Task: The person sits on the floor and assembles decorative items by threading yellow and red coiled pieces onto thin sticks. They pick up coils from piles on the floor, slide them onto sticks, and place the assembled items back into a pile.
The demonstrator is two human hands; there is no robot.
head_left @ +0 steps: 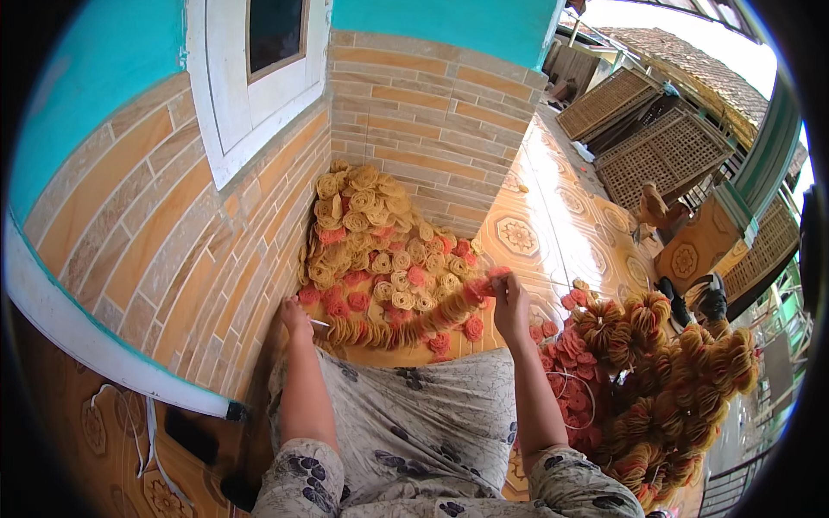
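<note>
A garland of thin, lacy round discs (380, 333), yellowish with orange-red parts, hangs in a sagging curve between my two hands. My left hand (296, 318), at the garland's left end, is closed on something; a thin white piece (319, 323), a stick or stiff cord, shows beside its fingers. Raised higher, my right hand (511, 306) pinches the garland's right end, where the discs are pinkish red. Behind the garland, loose swirled discs (371, 207), mostly yellow with some red ones, lie heaped in the wall corner.
Bundles of strung discs (691, 363) are piled on my right, beside loose red discs (570, 354) and a white cord loop (591, 401). A brick-patterned wall (190, 250) stands close on my left. Woven racks (665, 151) lean farther off, near a brown chicken (652, 205).
</note>
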